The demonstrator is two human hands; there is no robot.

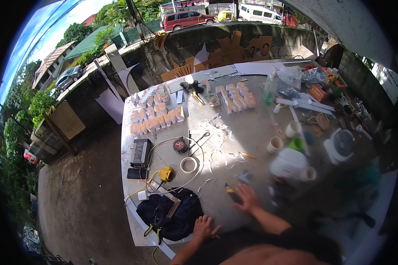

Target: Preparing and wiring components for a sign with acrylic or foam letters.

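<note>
My left hand (204,227) lies at the near edge of the metal-topped table (216,181), its fingers stretched out and touching the side of a dark navy cloth (188,217). My right hand (248,199) is farther forward, palm down with fingers spread, holding nothing that I can see. Just left of its fingertips is a yellow and black utility knife (230,190). On the cloth rest a metal bar (174,208) and yellow-and-black handled pliers (153,232). Beyond the hands are a roll of tape (189,165), a tape measure (180,145) and a yellow tool (166,173) with a cord.
Raised channel letters (157,121) stand at the far left, and more letters (240,98) at the far middle. A black power supply (140,153) sits at the left edge. White containers (288,162), cups (275,144) and a fan (342,143) crowd the right side.
</note>
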